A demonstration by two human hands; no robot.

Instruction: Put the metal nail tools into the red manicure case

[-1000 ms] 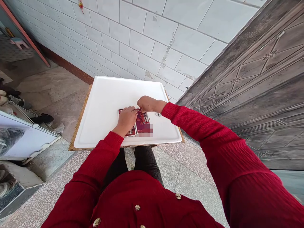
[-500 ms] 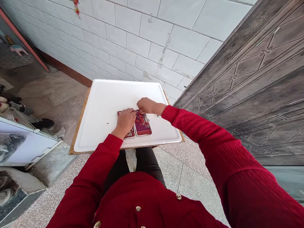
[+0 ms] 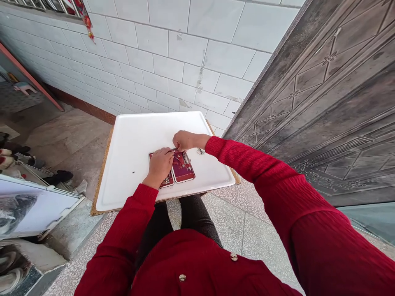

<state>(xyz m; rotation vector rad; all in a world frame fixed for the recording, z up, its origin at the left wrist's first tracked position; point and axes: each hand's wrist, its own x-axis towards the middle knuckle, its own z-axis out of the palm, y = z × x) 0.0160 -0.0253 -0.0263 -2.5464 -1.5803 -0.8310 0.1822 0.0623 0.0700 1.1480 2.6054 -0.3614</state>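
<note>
An open dark-red manicure case (image 3: 184, 173) lies on the white tabletop, with slim metal tools held in its right half. My left hand (image 3: 159, 163) is closed over the case's left half, covering most of it, and its fingertips reach toward the fold. At the far edge of the right half, my right hand (image 3: 184, 140) is pinched shut. Whatever its fingers hold is hidden or too small to name. Just right of that hand, a small metal piece (image 3: 201, 151), perhaps a nail clipper, lies on the tabletop.
The white tabletop (image 3: 123, 144) rests on a brown board and has a small dark speck (image 3: 133, 172) at left. Behind it stands a white tiled wall (image 3: 160, 61). A grey patterned metal door (image 3: 308, 102) is close on the right. A white cabinet (image 3: 33, 205) stands at left.
The view has shifted, so the table sits slightly lower. Both hands keep nearly the same place at the case, the right one still pinched at its far edge.
</note>
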